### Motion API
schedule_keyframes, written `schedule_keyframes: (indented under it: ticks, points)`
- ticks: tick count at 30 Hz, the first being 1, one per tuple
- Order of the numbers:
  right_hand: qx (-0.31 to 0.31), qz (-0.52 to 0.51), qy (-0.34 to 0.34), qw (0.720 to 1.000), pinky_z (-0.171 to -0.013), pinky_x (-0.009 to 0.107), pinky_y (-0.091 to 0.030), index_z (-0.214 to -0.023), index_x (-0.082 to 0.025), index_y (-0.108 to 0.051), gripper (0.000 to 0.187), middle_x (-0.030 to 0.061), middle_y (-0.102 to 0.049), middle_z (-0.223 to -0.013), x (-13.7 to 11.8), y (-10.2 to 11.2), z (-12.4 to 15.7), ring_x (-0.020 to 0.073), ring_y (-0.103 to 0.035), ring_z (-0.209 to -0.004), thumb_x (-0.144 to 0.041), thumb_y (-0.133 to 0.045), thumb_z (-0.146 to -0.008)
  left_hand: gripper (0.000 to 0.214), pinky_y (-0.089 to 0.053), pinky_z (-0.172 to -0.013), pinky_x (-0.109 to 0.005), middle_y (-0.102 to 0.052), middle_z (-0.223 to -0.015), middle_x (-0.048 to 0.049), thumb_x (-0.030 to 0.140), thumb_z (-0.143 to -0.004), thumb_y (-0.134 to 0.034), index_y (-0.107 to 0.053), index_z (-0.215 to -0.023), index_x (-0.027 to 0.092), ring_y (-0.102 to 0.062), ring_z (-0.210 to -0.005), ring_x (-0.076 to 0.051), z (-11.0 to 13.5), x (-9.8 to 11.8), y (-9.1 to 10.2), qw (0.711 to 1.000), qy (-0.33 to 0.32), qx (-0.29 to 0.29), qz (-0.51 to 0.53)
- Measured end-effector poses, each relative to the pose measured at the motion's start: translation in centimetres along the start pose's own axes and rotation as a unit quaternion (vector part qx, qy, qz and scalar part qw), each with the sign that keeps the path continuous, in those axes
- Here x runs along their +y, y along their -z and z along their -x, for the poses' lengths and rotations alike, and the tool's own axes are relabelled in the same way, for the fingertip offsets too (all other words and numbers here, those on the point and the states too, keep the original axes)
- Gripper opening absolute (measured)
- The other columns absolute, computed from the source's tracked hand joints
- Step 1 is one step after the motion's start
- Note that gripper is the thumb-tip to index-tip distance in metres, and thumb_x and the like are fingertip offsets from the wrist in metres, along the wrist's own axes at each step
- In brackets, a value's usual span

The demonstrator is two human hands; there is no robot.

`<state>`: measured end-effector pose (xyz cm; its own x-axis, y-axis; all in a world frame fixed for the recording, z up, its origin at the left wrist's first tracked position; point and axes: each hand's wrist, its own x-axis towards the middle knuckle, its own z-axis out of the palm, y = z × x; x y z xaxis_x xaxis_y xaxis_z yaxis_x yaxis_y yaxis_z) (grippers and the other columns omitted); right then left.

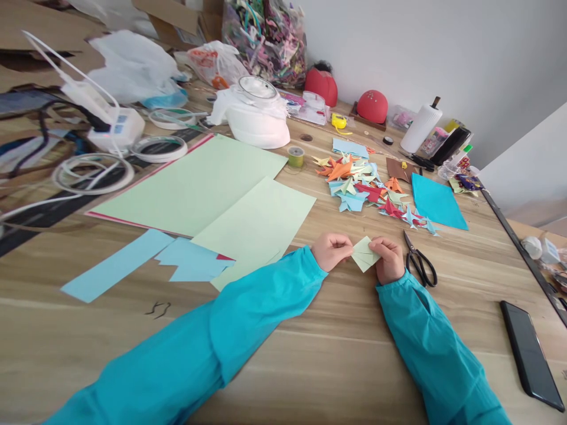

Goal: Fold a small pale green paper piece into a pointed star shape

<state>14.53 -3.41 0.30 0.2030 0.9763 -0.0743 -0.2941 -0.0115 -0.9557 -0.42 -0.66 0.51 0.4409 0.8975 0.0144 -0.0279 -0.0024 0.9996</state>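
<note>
Between my two hands is a small piece of pale green paper [365, 255] with crease or fold lines across it. My left hand [332, 250] pinches its left corner between thumb and fingers. At the opposite side my right hand [388, 258] is closed on the paper's right edge. Black-handled scissors [419, 260] lie just right of my right hand. Beyond my hands is a heap of folded paper cranes [354, 183] in orange, red, blue and pale green. Left of my left hand, large pale green sheets [261, 221] overlap on the wooden table.
Light blue paper pieces [190, 260] and a blue strip [117, 265] lie at the left. A phone [529, 351] rests at the right edge. Farther back are a thread spool [295, 157], a bright blue sheet [437, 200], a white-wrapped container [257, 121] and coiled cables [95, 177].
</note>
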Motion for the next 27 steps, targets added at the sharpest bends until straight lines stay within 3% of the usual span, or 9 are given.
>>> schedule_keyframes:
  ticks: [13, 22, 27]
  points:
    - [0.03, -0.048, -0.006, 0.998, -0.042, 0.024, -0.036, -0.045, -0.018, -0.052, 0.016, -0.0037, -0.049, -0.042, -0.39, 0.77, -0.65, 0.0098, -0.044, -0.04, -0.02, -0.063, -0.057, 0.013, -0.035, -0.045, -0.02, -0.049, -0.045, 0.0022, 0.013, -0.057, -0.045, -0.054, -0.047, 0.012, -0.045, -0.041, -0.007, 0.17, 0.98, 0.28, 0.998, 0.011, 0.018, 0.056]
    - [-0.017, 0.007, -0.015, 1.0, -0.041, 0.024, -0.036, -0.051, -0.018, -0.056, 0.014, -0.0028, -0.053, -0.048, -0.04, 0.44, -0.13, 0.0106, -0.047, -0.044, -0.024, -0.067, -0.057, 0.015, -0.039, -0.048, -0.021, -0.052, -0.047, 0.003, 0.026, -0.059, -0.061, -0.057, -0.058, 0.012, -0.047, -0.046, -0.008, 0.17, 0.79, -0.34, 0.996, 0.049, 0.0, 0.074]
    - [-0.028, 0.048, -0.003, 0.998, -0.037, 0.022, -0.031, -0.053, -0.018, -0.057, 0.017, -0.0028, -0.053, -0.046, 0.09, 0.54, 0.08, 0.0098, -0.045, -0.041, -0.029, -0.068, -0.058, 0.018, -0.043, -0.053, -0.023, -0.056, -0.053, 0.0019, 0.027, -0.056, -0.064, -0.058, -0.063, 0.012, -0.05, -0.05, -0.009, -0.29, 0.32, -0.1, 0.989, 0.055, 0.053, 0.127]
